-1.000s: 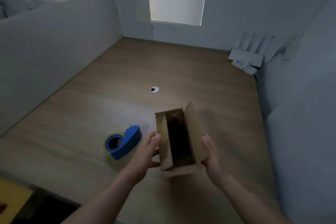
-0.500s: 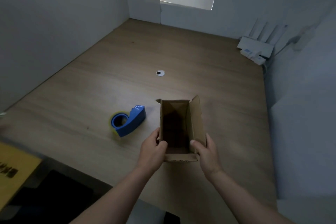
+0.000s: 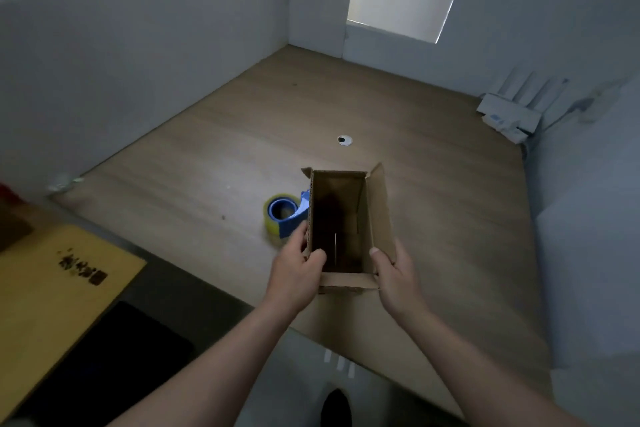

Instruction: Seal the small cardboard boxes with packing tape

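Observation:
A small brown cardboard box [image 3: 374, 218] stands open-topped near the front of the wooden table [image 3: 207, 166], its flaps spread and its dark inside showing. My left hand [image 3: 294, 270] grips the box's left wall, thumb hooked over the rim. My right hand [image 3: 394, 274] holds the right wall and flap, thumb on the inner edge. A blue tape dispenser [image 3: 285, 213] with a roll of clear tape lies on the table just left of the box, partly hidden behind it.
White partition walls [image 3: 138, 62] enclose the table on the left, back and right. A small white disc [image 3: 344, 140] lies mid-table. White flat packages [image 3: 509, 114] lean in the back right corner. A yellow board [image 3: 45, 298] lies off the table's front left.
Both hands shifted their hold from the box's outer sides to its top rim. The view swung to the left, so more of the yellow board shows.

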